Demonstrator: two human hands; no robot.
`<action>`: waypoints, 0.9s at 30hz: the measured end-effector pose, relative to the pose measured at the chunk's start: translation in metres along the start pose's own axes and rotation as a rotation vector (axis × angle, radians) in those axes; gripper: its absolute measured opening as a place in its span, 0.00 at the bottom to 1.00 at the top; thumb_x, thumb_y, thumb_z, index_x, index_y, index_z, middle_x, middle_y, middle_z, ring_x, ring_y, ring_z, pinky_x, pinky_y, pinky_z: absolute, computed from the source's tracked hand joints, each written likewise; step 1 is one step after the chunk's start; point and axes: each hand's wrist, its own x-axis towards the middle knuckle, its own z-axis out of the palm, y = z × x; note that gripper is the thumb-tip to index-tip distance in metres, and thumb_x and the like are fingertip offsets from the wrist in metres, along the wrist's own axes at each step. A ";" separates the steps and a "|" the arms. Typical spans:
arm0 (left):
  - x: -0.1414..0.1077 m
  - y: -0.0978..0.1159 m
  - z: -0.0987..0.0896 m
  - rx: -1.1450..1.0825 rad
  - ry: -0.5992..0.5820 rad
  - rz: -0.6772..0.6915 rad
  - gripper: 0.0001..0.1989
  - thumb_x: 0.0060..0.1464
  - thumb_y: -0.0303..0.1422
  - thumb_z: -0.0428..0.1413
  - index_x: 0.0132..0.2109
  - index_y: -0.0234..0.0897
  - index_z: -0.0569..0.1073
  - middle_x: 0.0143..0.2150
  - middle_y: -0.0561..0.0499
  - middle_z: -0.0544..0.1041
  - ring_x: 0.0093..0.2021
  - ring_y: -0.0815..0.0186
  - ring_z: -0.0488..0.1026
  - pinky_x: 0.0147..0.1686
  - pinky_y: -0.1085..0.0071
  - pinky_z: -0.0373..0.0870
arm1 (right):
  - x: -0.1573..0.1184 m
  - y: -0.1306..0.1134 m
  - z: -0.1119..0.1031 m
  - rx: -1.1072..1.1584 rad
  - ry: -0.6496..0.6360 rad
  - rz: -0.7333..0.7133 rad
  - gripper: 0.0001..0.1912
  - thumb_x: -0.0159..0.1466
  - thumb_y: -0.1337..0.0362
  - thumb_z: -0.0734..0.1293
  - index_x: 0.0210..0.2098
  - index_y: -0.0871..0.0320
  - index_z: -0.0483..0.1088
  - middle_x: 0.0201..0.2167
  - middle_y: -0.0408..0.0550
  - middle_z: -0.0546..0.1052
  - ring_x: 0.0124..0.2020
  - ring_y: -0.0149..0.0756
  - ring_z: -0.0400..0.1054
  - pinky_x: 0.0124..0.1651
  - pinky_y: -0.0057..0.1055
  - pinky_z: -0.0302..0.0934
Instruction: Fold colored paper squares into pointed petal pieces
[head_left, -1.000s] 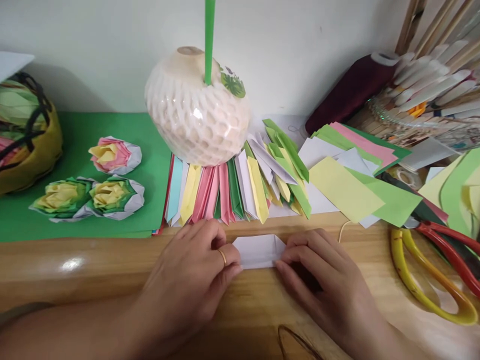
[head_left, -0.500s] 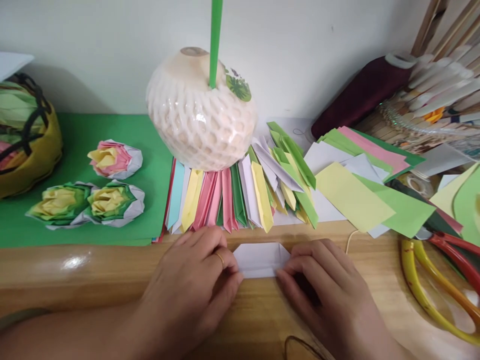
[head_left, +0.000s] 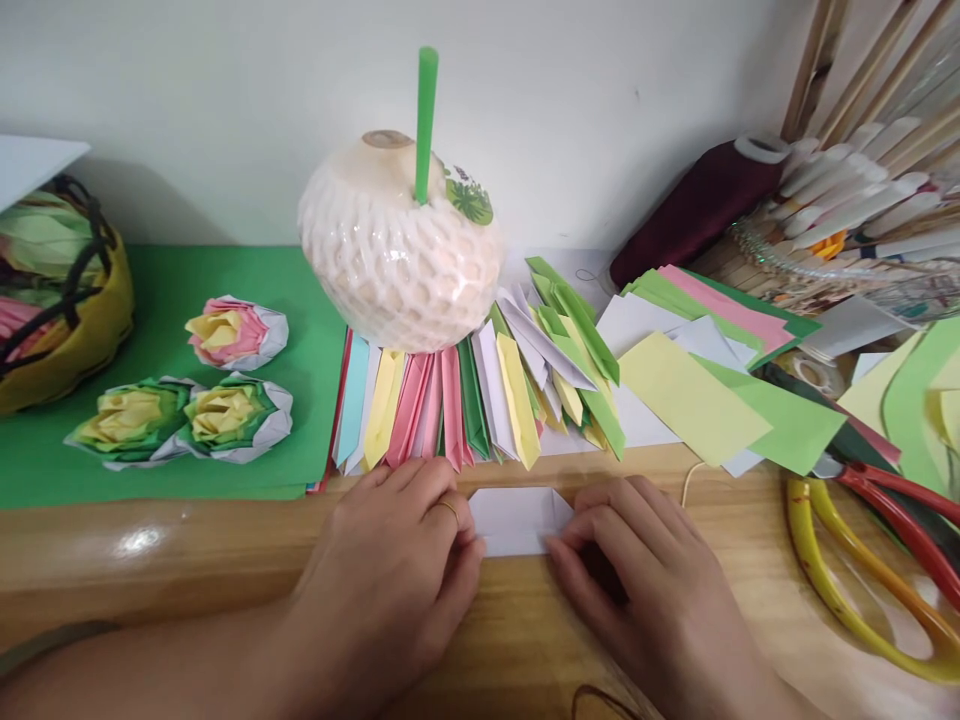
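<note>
A small white paper (head_left: 520,520) with folded corners lies flat on the wooden table between my hands. My left hand (head_left: 397,570) is closed on its left end, thumb and forefinger pinched at the edge, a ring on one finger. At the right end my right hand (head_left: 645,560) pinches the paper in the same way. Just beyond the fingers stands a row of folded paper strips (head_left: 450,405) in pink, green, yellow, white and blue.
Behind the strips is a netted white round object (head_left: 405,250) with a green straw. Paper flowers (head_left: 236,415) sit at left on green sheets (head_left: 157,280), beside a yellow basket (head_left: 105,320). Loose papers (head_left: 694,390), scissors (head_left: 870,590) and a dark thread cone (head_left: 697,205) are at right.
The view has shifted slightly, so the background sits a little lower. Both hands keep their hold on the white paper, with hardly any movement.
</note>
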 end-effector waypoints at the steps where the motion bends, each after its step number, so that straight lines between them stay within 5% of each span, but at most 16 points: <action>1: 0.001 0.000 0.000 -0.003 0.005 -0.001 0.12 0.56 0.28 0.45 0.27 0.36 0.68 0.27 0.49 0.68 0.28 0.61 0.65 0.27 0.66 0.54 | 0.000 0.000 0.000 -0.003 -0.006 0.005 0.09 0.64 0.69 0.61 0.27 0.59 0.64 0.26 0.49 0.68 0.29 0.38 0.60 0.31 0.34 0.55; 10: 0.002 -0.001 -0.001 -0.041 -0.001 -0.023 0.10 0.54 0.27 0.47 0.26 0.36 0.67 0.27 0.51 0.68 0.27 0.62 0.65 0.26 0.67 0.53 | 0.000 0.005 -0.001 0.012 -0.039 0.041 0.10 0.64 0.67 0.61 0.25 0.57 0.60 0.25 0.44 0.66 0.28 0.36 0.60 0.31 0.32 0.53; 21: -0.004 -0.002 -0.003 0.039 -0.027 -0.023 0.05 0.54 0.26 0.46 0.31 0.36 0.65 0.30 0.51 0.67 0.28 0.64 0.64 0.27 0.67 0.57 | -0.002 0.013 -0.006 0.128 -0.103 -0.009 0.04 0.65 0.71 0.60 0.35 0.57 0.63 0.34 0.47 0.69 0.36 0.36 0.63 0.36 0.33 0.58; 27: -0.009 -0.008 0.001 0.031 0.036 0.216 0.13 0.61 0.23 0.42 0.40 0.37 0.70 0.34 0.50 0.68 0.34 0.63 0.63 0.32 0.67 0.60 | -0.005 0.009 -0.011 0.021 -0.024 -0.094 0.08 0.66 0.72 0.58 0.35 0.57 0.67 0.35 0.48 0.70 0.35 0.35 0.64 0.35 0.32 0.59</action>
